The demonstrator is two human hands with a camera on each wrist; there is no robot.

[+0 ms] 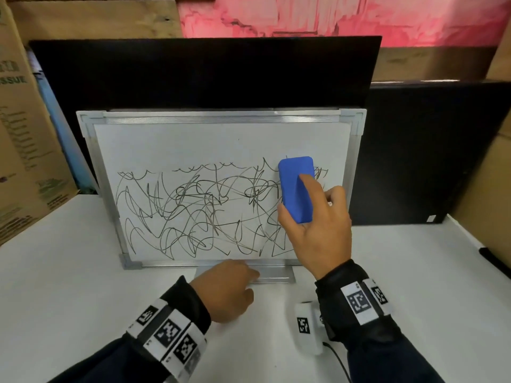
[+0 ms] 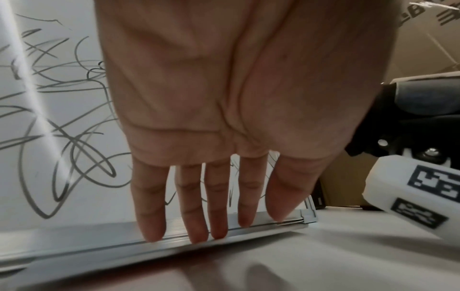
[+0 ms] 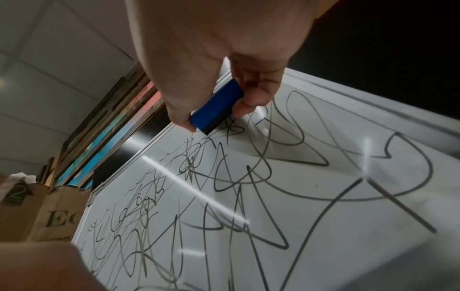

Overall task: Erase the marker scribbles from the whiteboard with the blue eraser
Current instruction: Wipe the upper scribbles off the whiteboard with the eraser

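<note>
A silver-framed whiteboard (image 1: 177,145) stands tilted back on a white table, its lower two thirds covered in black marker scribbles (image 1: 193,211). My right hand (image 1: 318,225) grips the blue eraser (image 1: 296,186) between thumb and fingers and holds it flat against the board's upper right scribbles. In the right wrist view the eraser (image 3: 219,104) touches the board (image 3: 323,196) with its dark felt side. My left hand (image 1: 229,288) rests with straight fingers (image 2: 196,230) on the board's bottom frame rail (image 2: 87,236), holding nothing.
A black panel (image 1: 204,76) stands behind the board and another (image 1: 431,150) to its right. Cardboard boxes (image 1: 25,150) line the left side and back. A dark object (image 1: 495,261) lies at the table's right edge.
</note>
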